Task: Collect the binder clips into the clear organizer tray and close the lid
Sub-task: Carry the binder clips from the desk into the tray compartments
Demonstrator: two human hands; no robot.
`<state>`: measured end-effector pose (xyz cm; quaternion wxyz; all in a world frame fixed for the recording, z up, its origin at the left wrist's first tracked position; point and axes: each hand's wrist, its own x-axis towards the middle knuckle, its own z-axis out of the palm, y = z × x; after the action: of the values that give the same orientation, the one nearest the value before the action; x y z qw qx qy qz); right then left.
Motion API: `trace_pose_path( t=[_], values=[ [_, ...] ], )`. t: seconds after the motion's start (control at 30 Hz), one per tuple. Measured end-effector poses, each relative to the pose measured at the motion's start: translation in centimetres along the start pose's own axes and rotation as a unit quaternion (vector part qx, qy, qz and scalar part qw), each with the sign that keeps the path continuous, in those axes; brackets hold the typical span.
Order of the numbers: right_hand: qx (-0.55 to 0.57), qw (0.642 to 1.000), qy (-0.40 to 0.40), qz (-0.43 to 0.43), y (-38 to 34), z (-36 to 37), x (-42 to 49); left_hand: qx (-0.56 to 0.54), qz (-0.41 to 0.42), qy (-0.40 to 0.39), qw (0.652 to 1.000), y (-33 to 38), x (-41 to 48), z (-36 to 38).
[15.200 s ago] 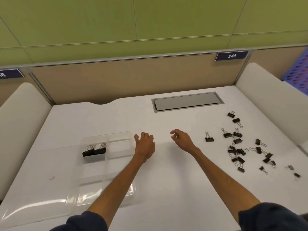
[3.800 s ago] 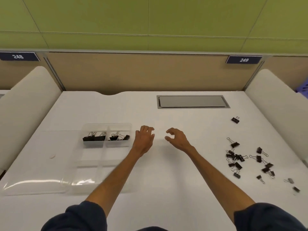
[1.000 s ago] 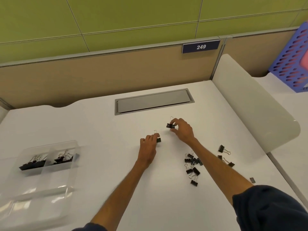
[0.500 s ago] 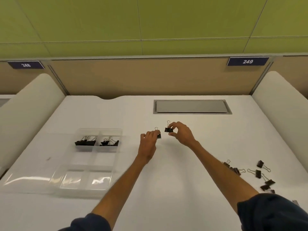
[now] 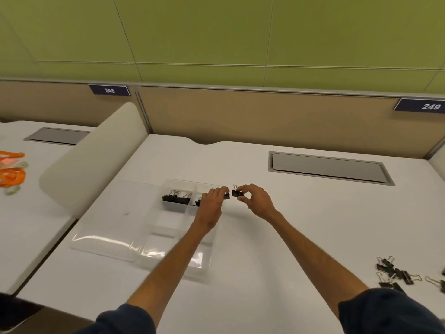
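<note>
The clear organizer tray [image 5: 166,233] lies on the white desk with its lid [image 5: 108,218] folded open to the left. Black binder clips [image 5: 176,198] sit in its far compartments. My left hand [image 5: 213,201] hovers over the tray's far right compartment, pinching a small black clip [image 5: 226,195]. My right hand [image 5: 255,201] is just to the right of the tray's far corner, holding another black clip [image 5: 236,193] between thumb and fingers. Several loose clips [image 5: 395,273] lie at the desk's right, near my right sleeve.
A grey cable hatch [image 5: 330,168] is set in the desk at the back right. A cream divider [image 5: 96,160] stands to the left of the tray, with orange items [image 5: 10,172] on the neighbouring desk. A tan partition runs along the back.
Both hands, each holding a clip, have moved left from the desk's middle to the tray's far right compartment. The view has swung left with them.
</note>
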<state>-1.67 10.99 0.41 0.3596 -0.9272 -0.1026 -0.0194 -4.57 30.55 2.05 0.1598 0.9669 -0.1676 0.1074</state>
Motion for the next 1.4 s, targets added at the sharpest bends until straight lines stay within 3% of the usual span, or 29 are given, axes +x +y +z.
trace_pose_path(
  t=[0.27,0.43,0.6,1.4],
  values=[
    [0.017,1.0,0.002,-0.017,-3.9,3.5,1.9,-0.017,-0.023,0.02,0.999,-5.3,-1.1,-1.8],
    [0.001,0.999,-0.036,-0.004,-4.5,5.5,1.8,-0.014,-0.032,0.01,0.999,-7.3,-1.6,-1.1],
    [-0.025,0.999,-0.008,0.026,-3.9,6.0,1.0,0.017,-0.033,0.001,0.999,-7.9,-2.0,-0.1],
    [-0.003,0.972,0.124,0.201,6.9,-2.7,-9.5,-0.035,0.066,-0.028,0.997,6.4,-0.2,7.0]
  ],
)
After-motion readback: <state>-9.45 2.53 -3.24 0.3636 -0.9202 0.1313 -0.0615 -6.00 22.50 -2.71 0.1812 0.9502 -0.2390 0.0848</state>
